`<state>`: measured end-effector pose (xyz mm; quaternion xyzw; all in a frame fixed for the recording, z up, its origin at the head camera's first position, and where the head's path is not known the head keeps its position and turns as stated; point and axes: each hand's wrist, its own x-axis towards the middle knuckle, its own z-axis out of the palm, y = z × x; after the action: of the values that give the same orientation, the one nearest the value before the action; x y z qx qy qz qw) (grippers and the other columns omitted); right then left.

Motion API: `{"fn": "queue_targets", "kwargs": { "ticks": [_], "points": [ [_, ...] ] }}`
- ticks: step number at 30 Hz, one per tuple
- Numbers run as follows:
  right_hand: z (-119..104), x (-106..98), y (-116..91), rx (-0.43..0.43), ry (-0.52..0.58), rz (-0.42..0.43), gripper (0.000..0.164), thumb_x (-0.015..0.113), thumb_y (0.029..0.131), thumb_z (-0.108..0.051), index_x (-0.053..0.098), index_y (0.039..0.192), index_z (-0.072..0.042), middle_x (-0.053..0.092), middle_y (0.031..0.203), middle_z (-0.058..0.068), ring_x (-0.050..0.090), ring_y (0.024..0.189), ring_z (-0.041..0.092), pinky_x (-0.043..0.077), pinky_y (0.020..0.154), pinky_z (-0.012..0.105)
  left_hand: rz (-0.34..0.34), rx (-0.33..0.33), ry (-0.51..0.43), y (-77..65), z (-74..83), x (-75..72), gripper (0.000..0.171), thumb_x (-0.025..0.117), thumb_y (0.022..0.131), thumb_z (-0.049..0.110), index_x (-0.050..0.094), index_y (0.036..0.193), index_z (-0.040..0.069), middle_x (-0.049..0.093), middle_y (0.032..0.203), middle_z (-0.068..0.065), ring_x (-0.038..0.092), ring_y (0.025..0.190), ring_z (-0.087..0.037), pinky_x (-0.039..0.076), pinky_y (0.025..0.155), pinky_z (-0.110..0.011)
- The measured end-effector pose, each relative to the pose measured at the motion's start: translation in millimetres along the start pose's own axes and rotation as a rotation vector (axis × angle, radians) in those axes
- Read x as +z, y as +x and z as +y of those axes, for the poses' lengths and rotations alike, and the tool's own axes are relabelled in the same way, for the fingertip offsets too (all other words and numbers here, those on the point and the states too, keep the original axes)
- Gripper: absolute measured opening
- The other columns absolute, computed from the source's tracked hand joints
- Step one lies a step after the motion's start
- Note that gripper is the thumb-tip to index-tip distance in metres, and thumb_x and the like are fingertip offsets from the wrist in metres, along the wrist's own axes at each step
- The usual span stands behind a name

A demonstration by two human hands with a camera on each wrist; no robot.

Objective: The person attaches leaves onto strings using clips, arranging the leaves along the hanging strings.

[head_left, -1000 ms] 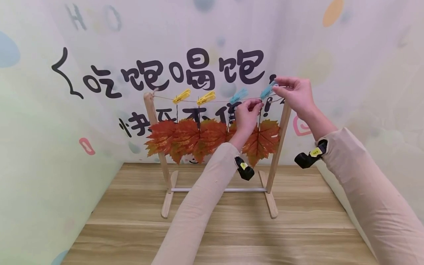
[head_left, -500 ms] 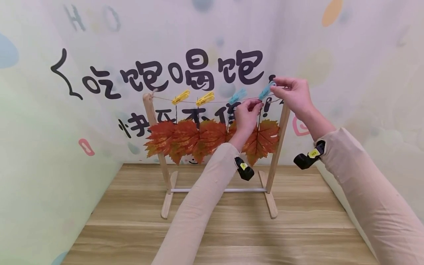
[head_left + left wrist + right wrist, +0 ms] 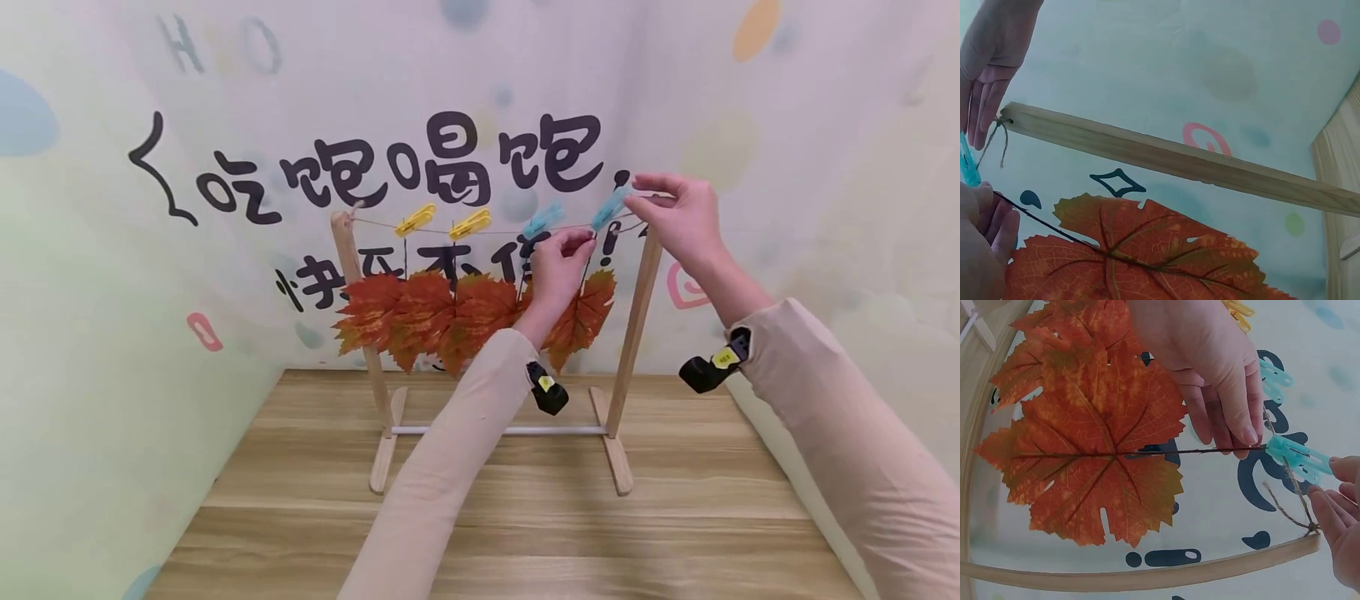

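Observation:
An orange-red maple leaf (image 3: 1097, 450) hangs at the right end of a string by its dark stem (image 3: 1197, 451). My left hand (image 3: 558, 265) pinches that stem near its top, just under a light blue clothespin (image 3: 1297, 456). With thumb and fingertips my right hand (image 3: 681, 218) grips the handle end of this clothespin, whose jaws are at the string and stem top. A second blue clothespin (image 3: 543, 221) and two yellow clothespins (image 3: 470, 223) sit farther left on the string, with more leaves (image 3: 420, 308) below them. My left hand and forearm partly cover the leaves in the head view.
The string runs between two wooden posts (image 3: 633, 333), tied at their tops. A white rod (image 3: 555, 431) joins the posts low down, above wooden feet (image 3: 618, 467) on a wood-grain table (image 3: 315, 533). A printed backdrop (image 3: 300, 75) stands close behind.
The rightmost leaf has turned and shifted left, away from the right post, and looks narrower. Both hands keep nearly the same places at the stem and the blue clothespin.

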<state>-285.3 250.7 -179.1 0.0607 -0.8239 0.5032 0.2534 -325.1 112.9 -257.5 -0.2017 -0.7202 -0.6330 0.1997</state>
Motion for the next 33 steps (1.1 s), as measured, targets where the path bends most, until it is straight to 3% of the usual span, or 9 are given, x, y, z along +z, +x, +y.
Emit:
{"fn": "queue_targets", "kwargs": {
  "ticks": [8,13,21,25,30,33],
  "points": [
    [6,0,-5,-0.096,-0.025,0.054,0.037,0.068,0.081,-0.016,0.061,0.113,0.001,0.064,0.108,0.007,0.061,0.082,-0.005,0.049,0.074,0.013,-0.043,0.050,0.054,-3.5,-2.0,-8.7,0.021,0.063,0.085,0.014,0.067,0.102,0.004,0.068,0.098,-0.006,0.061,0.086,-0.013,0.047,0.073,-0.011],
    [12,-3,-11,-0.150,-0.015,0.079,0.033,0.068,0.080,-0.012,0.063,0.111,0.000,0.065,0.096,-0.008,0.059,0.076,-0.008,0.047,0.070,0.009,-0.068,0.088,0.073,-8.1,0.2,-19.2,0.022,0.063,0.085,0.014,0.066,0.104,0.003,0.068,0.099,-0.006,0.061,0.088,-0.012,0.046,0.075,-0.011],
    [27,-11,-28,-0.222,-0.030,0.011,0.035,0.068,0.079,-0.007,0.061,0.112,0.001,0.063,0.088,-0.020,0.059,0.080,-0.008,0.045,0.070,0.006,-0.135,0.123,0.077,-21.1,-4.5,-44.7,0.022,0.064,0.084,0.012,0.065,0.103,0.002,0.067,0.098,-0.007,0.060,0.087,-0.012,0.047,0.076,-0.013],
    [40,-11,-43,-0.215,-0.107,-0.034,0.037,0.068,0.081,-0.011,0.060,0.114,0.001,0.066,0.095,-0.010,0.058,0.082,-0.008,0.045,0.070,0.006,-0.175,0.159,0.139,-31.2,-11.2,-60.6,0.020,0.065,0.083,0.012,0.066,0.101,0.003,0.067,0.097,-0.007,0.061,0.085,-0.013,0.048,0.074,-0.013],
    [65,-7,-62,-0.207,-0.164,-0.090,0.037,0.067,0.081,-0.009,0.058,0.115,0.003,0.063,0.105,0.019,0.056,0.078,-0.012,0.045,0.068,0.005,-0.223,0.220,0.233,-45.8,-23.1,-84.2,0.018,0.065,0.083,0.012,0.066,0.099,0.003,0.068,0.095,-0.007,0.062,0.082,-0.012,0.049,0.071,-0.013],
    [84,-4,-74,-0.208,-0.166,-0.137,0.038,0.067,0.081,-0.006,0.056,0.116,0.006,0.060,0.106,0.026,0.055,0.079,-0.013,0.045,0.067,0.005,-0.235,0.241,0.260,-56.9,-31.4,-99.9,0.018,0.067,0.082,0.011,0.066,0.098,0.002,0.068,0.094,-0.008,0.063,0.082,-0.013,0.049,0.072,-0.015]
  ]
}}
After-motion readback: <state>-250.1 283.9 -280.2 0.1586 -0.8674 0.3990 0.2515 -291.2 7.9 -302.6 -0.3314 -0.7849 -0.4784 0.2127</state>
